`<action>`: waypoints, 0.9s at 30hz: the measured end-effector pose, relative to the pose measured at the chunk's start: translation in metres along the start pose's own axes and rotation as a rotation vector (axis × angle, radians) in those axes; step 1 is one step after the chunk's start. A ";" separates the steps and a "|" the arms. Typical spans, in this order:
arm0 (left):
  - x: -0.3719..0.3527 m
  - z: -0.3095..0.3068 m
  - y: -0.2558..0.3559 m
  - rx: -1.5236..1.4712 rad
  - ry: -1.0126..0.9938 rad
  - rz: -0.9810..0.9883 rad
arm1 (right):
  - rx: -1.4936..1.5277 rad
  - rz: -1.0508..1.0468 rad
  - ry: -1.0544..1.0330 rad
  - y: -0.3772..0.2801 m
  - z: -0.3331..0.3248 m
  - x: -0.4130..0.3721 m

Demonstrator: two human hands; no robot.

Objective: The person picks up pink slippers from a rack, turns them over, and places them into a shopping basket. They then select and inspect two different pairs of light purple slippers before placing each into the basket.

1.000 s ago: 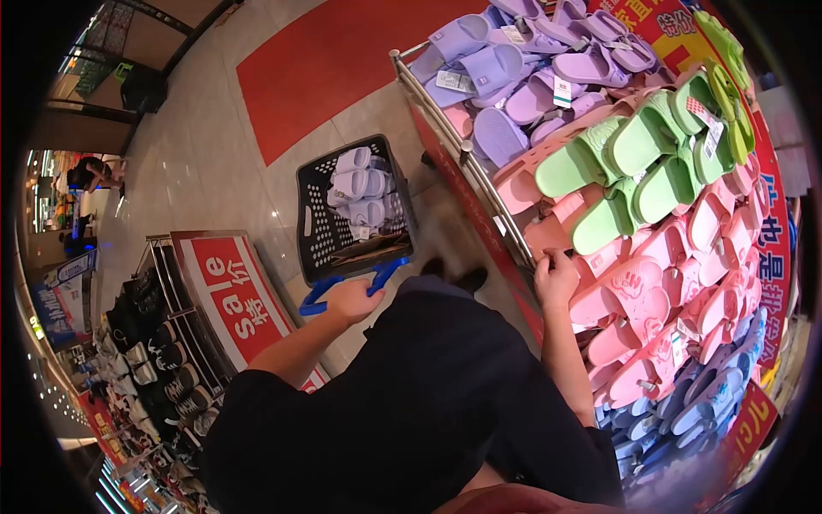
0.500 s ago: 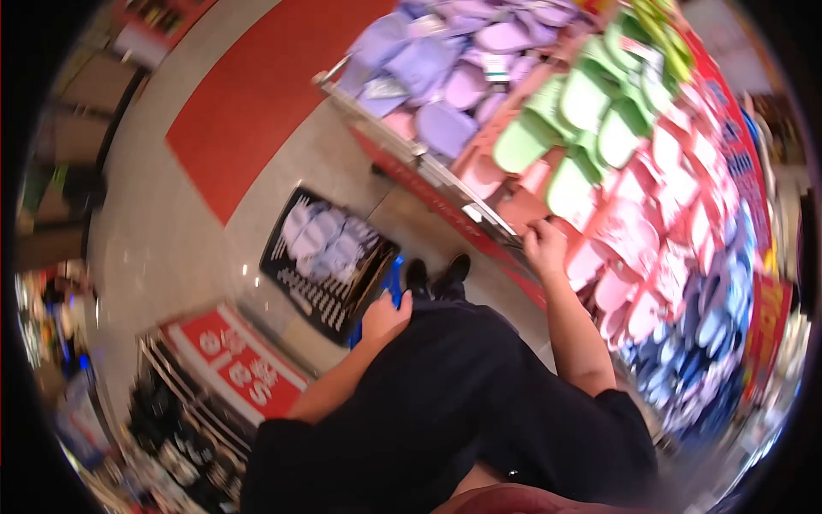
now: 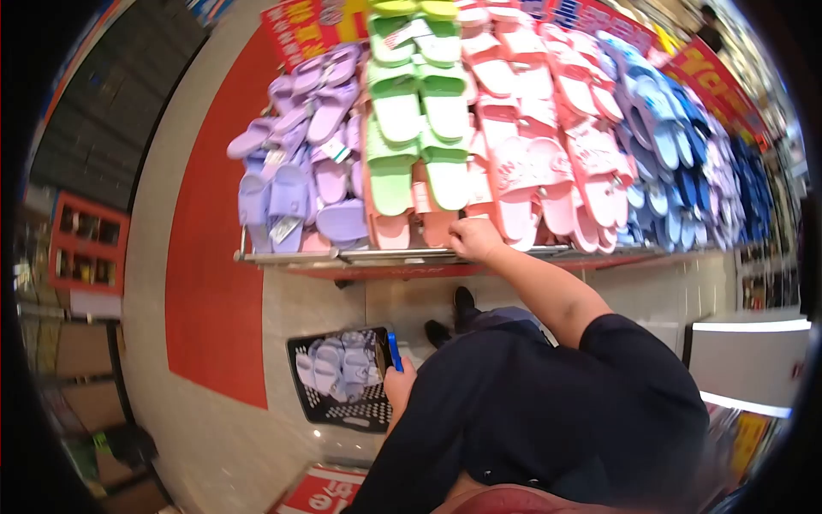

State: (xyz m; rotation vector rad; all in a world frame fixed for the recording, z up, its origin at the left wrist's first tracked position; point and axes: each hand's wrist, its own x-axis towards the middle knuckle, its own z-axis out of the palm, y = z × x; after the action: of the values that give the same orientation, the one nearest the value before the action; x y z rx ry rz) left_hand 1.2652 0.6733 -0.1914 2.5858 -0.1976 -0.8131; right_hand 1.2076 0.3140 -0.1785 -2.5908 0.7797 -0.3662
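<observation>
My left hand is closed round the blue handle of a black shopping basket. Lavender slippers lie inside the basket. At the front rail of a display rack, my right hand is closed, its fingertips against something I cannot make out. Pink slippers are just to its right, and a column of green slippers rises above and to its left. A coral-pink slipper sits low in the rack beside the fingertips.
Purple slippers fill the rack's left end; blue slippers hang toward its right. A red floor strip runs along the left. Near the bottom is a red and white sign, and a pale panel stands at right.
My view has turned, so the rack now runs across in front of me. My right hand stays at its front edge and my left hand still grips the basket handle.
</observation>
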 end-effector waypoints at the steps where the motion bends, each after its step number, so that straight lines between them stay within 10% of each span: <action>1: 0.000 -0.001 0.000 0.000 -0.011 0.001 | -0.030 0.008 -0.013 -0.001 -0.003 0.001; 18: 0.003 0.011 -0.011 0.070 0.093 0.069 | 0.116 -0.069 -0.022 0.010 0.010 -0.019; 21: 0.020 0.019 -0.025 0.038 0.058 0.033 | 0.252 -0.311 0.315 -0.008 -0.023 -0.060; 27: -0.002 0.011 0.000 0.164 0.158 0.113 | 0.428 -0.123 -0.144 0.055 -0.041 -0.199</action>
State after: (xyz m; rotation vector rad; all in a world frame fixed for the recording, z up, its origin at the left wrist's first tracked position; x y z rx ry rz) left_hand 1.2571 0.6704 -0.1986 2.7482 -0.3732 -0.5703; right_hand 1.0062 0.3736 -0.1933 -2.2355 0.4363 -0.3351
